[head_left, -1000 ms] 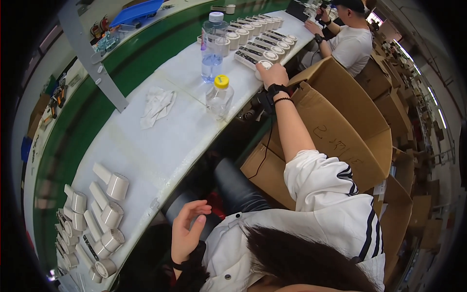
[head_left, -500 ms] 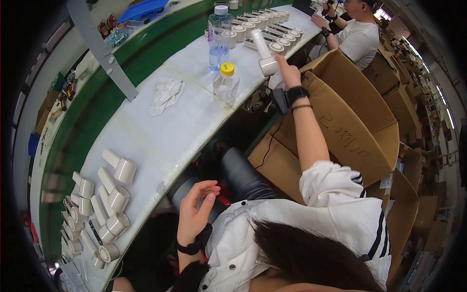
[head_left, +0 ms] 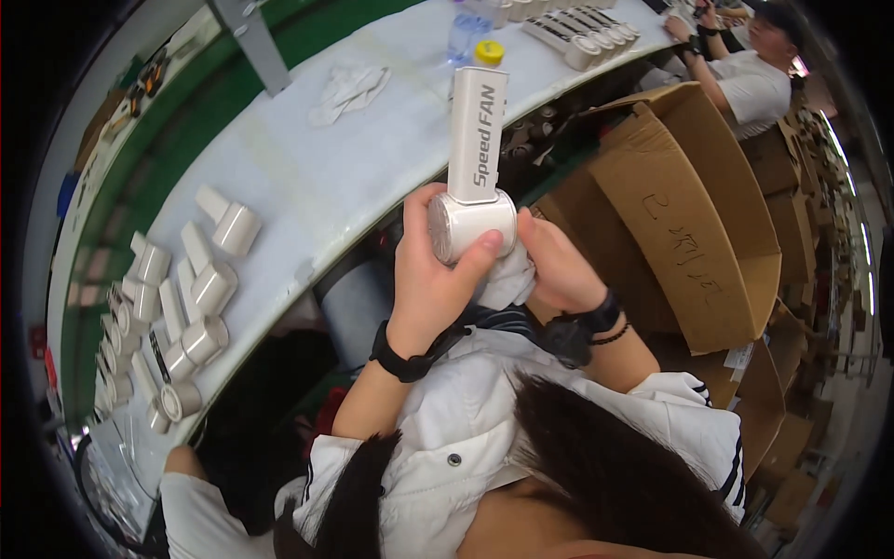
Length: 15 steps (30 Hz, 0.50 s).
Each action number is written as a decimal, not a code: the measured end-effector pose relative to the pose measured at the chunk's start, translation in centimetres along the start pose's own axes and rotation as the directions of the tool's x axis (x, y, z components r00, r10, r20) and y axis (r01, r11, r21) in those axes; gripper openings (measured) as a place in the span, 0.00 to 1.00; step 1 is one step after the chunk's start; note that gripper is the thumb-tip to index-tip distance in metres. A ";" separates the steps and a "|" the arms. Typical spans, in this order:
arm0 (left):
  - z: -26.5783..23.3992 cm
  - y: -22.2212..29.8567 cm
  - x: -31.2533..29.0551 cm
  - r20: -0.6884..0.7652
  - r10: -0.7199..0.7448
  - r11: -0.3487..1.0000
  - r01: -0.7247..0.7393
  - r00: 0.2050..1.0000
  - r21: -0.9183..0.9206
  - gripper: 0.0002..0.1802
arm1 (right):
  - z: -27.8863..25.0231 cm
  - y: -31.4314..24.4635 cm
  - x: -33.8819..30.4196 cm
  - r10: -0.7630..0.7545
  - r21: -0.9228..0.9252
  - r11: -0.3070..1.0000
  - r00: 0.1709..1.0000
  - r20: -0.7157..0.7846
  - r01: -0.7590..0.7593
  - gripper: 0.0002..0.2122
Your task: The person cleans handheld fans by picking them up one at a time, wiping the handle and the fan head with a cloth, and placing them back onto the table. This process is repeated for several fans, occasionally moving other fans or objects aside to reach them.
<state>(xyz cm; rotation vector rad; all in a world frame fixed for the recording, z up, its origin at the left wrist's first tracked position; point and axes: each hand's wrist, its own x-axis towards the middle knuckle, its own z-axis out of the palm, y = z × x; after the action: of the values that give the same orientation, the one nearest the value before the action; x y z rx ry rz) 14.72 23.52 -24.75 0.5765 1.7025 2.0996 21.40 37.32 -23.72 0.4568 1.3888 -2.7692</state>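
Observation:
In front of my body I hold a white handheld fan, its handle pointing up and away and its round head lowest. Dark lettering runs along the handle. My left hand is closed round the fan head, thumb across its near side. A crumpled white cloth is bunched in my right hand, which presses close against the right side of the head. The fingertips of my right hand are partly hidden behind the cloth and fan.
Several similar fans lie on the curved white table at left; another row lies at the far end. Beyond my fan are a yellow-capped bottle and a wipe. An open cardboard box stands at right, near a seated co-worker.
My right hand has brought the fan back from the table's far end to my front. My left hand, empty before, has risen and taken hold of its head. The view has shifted.

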 end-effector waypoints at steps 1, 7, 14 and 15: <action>-0.2 -0.4 -0.3 -0.040 -0.047 0.999 0.047 0.998 -0.005 0.32 | -0.5 -0.5 -0.6 -0.002 -0.155 0.988 1.000 0.008 0.003 0.12; -1.7 -1.1 -2.0 -0.126 -0.060 0.998 0.064 0.990 0.028 0.27 | -0.6 -4.5 -1.2 -0.244 -0.492 0.828 0.963 0.118 0.270 0.11; -1.1 0.2 -4.3 -0.106 -0.075 0.988 0.089 0.992 0.129 0.25 | 0.7 -1.5 1.1 -0.500 -0.694 -0.215 0.533 0.683 0.687 0.09; -1.4 0.2 -4.5 -0.111 -0.035 0.985 0.053 0.993 0.166 0.25 | 1.1 -1.2 0.7 -0.483 -0.701 -0.250 0.541 0.688 0.668 0.09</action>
<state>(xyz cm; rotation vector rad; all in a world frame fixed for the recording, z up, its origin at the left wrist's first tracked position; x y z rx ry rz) 17.72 19.93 -25.15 0.4763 1.9485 2.0018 20.29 37.31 -22.35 -0.7380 3.5027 -1.0531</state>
